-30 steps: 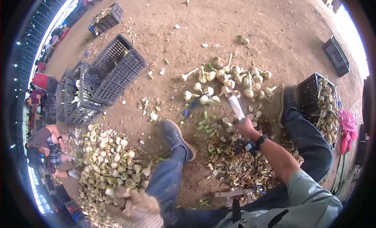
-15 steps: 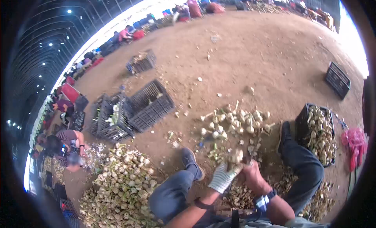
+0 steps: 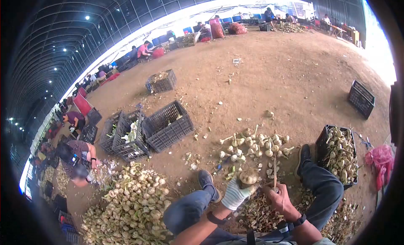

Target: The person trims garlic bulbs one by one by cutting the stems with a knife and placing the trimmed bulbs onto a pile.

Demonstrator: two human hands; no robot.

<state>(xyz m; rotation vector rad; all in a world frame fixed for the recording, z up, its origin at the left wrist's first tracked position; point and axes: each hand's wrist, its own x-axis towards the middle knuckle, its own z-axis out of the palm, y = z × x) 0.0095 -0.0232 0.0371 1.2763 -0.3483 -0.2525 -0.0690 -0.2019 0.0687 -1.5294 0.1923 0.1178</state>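
While the gloved left hand [image 3: 235,196] grasps a garlic bulb [image 3: 249,176] at the frame's lower centre, the right hand [image 3: 281,199], just rightward, grips a knife [image 3: 275,171] whose blade points up the frame, apart from the bulb.

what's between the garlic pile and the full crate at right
Head view: legs, with the left hand, held bulb, right hand, knife and trimmings between them; loose bulbs lie farther out.
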